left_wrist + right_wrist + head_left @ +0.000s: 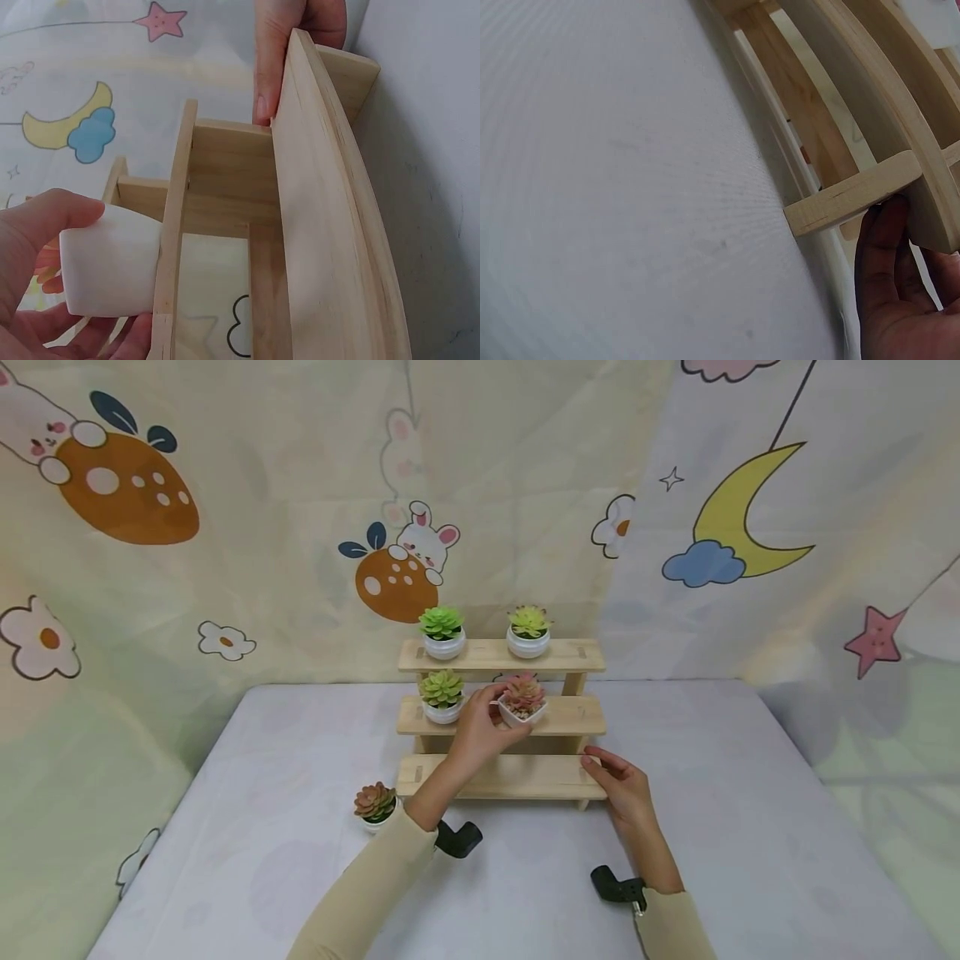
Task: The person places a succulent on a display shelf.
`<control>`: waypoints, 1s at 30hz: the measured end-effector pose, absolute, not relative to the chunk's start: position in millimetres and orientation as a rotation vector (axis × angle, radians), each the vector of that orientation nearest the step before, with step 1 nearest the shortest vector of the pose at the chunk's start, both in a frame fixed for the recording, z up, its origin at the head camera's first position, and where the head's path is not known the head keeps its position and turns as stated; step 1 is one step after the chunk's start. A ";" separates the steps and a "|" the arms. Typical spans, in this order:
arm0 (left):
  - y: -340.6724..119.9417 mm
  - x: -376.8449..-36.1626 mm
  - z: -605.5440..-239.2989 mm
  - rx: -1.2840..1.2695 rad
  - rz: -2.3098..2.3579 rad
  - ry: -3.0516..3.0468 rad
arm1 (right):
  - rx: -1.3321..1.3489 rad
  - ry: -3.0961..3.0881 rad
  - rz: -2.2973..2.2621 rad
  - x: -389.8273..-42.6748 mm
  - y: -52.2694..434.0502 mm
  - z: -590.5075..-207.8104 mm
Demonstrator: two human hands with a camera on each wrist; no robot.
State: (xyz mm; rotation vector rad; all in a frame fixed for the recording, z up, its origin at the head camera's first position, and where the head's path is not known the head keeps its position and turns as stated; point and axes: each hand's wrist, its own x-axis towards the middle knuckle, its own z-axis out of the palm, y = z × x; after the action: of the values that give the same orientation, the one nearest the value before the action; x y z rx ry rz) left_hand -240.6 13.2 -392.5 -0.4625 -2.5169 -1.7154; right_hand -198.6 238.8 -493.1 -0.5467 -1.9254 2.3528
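My left hand (pixel 483 722) holds a white square pot with a pink succulent (pixel 523 695) at the middle tier of a three-tier wooden plant stand (pixel 525 777). In the left wrist view, thumb and fingers are around the sides of the white pot (pixel 112 262), its base right at the shelf board. My right hand (pixel 624 789) grips the right end of the lowest board, with fingers on both faces of it. The right wrist view has the right hand (pixel 900 292) beside the front leg, fingertips tucked behind the board's end.
A green succulent (pixel 442 689) stands left on the middle tier. The top tier bears another green succulent (pixel 442 625) and a yellow-green one (pixel 528 625). On the white table (pixel 300 743), a reddish-brown succulent (pixel 375 803) stands left of the stand. A printed cloth (pixel 285 527) hangs behind.
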 end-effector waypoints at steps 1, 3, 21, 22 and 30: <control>12.4 -240.9 -393.0 -0.468 -1.716 -2.517 | -0.546 -1.924 2.354 -198.6 238.0 -493.1; 10.4 -240.8 -394.2 -0.482 -1.722 -2.510 | -0.542 -1.922 2.362 -198.3 236.5 -493.3; 5.0 -213.8 -380.4 -0.453 -1.736 -2.612 | -0.552 -1.921 2.373 -198.5 237.7 -491.8; 3.4 -210.1 -379.6 -0.455 -1.751 -2.631 | -0.547 -1.939 2.367 -198.1 237.9 -491.7; -25.1 -170.7 -381.9 -0.564 -1.796 -2.614 | -0.515 -2.197 2.160 -194.9 242.1 -485.3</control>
State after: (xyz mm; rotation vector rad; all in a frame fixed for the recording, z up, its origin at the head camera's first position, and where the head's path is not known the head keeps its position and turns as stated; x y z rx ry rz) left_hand -170.7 -25.1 -381.9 -0.5643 -2.6139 -1.7961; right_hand -194.9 242.1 -485.3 -0.5147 -2.1966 2.1598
